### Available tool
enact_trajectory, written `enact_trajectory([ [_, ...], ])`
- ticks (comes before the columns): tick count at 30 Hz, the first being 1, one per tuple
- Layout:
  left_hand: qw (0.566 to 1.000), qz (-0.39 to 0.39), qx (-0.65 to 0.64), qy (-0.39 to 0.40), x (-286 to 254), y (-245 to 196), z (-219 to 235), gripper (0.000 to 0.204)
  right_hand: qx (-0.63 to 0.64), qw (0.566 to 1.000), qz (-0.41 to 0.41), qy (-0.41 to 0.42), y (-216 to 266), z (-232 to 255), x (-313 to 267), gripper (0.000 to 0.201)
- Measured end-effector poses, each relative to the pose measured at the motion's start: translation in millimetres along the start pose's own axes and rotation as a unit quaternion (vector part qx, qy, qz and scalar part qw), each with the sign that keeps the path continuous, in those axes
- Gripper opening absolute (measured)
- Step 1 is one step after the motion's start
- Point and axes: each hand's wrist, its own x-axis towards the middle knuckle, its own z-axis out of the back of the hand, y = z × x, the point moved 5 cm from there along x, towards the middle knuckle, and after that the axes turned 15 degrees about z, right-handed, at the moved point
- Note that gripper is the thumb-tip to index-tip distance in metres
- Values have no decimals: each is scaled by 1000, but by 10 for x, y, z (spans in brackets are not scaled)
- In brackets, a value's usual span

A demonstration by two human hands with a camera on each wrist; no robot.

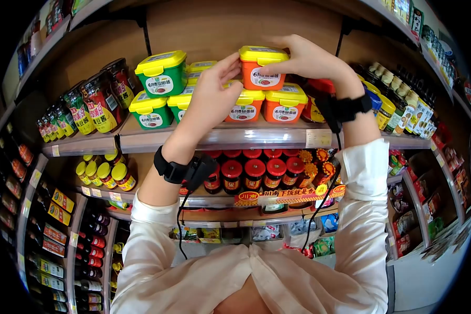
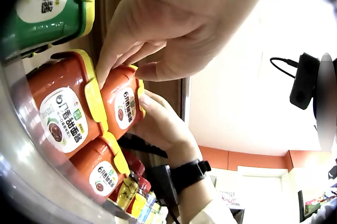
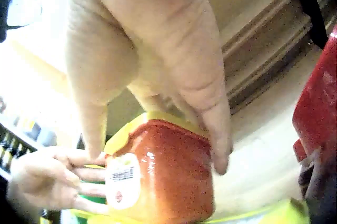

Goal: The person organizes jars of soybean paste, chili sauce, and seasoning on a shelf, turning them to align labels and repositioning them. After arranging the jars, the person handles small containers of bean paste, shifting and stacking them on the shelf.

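Observation:
An orange tub with a yellow lid (image 1: 263, 79) rests on the lower row of orange tubs (image 1: 285, 111). My right hand (image 1: 309, 56) grips it from the right, thumb at the front, fingers partly hidden behind. Fairly straight fingers of my left hand (image 1: 210, 99) touch its left side. The left wrist view shows the tub (image 2: 120, 104) between my left hand (image 2: 174, 34) and right hand (image 2: 164, 126). In the right wrist view, my right hand (image 3: 152, 50) spans the tub (image 3: 176, 174), with my left hand's palm (image 3: 47, 179) turned toward it.
Green tubs (image 1: 161, 83) are stacked to the left, beside dark sauce jars (image 1: 100, 107). Bottles (image 1: 407, 110) and a red package (image 1: 319, 89) stand to the right. The shelf's front rail (image 1: 214, 140) runs beneath the tubs, above red-lidded jars (image 1: 254, 175).

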Motion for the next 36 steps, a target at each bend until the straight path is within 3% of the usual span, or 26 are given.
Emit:
enact_trajectory([
  [2, 999, -22, 16, -19, 33, 78, 22, 58, 64, 987, -34, -143, -104, -36, -253, 70],
  [3, 998, -45, 32, -39, 31, 94, 29, 57, 127, 968, -106, -189, 9, -29, -381, 66],
  [4, 998, -44, 31, -41, -2, 68, 12, 57, 107, 953, -79, -273, -61, -87, -528, 59],
  [6, 972, -45, 201, -114, -108, -23, -18, 55, 107, 924, -49, -365, -22, -360, -744, 51],
  [10, 974, -24, 197, -105, -160, 45, -125, 54, 56, 942, -89, -318, 334, -657, -807, 49],
  [12, 970, -79, 199, -115, -185, 4, -170, 54, 15, 941, -69, -331, 410, -685, -778, 51],
  [18, 964, -113, 203, -129, -197, 14, -211, 55, -1, 920, -46, -390, 409, -786, -799, 52],
  [36, 961, -32, 242, -131, -193, 58, -237, 61, -77, 912, -3, -403, 433, -887, -807, 54],
])
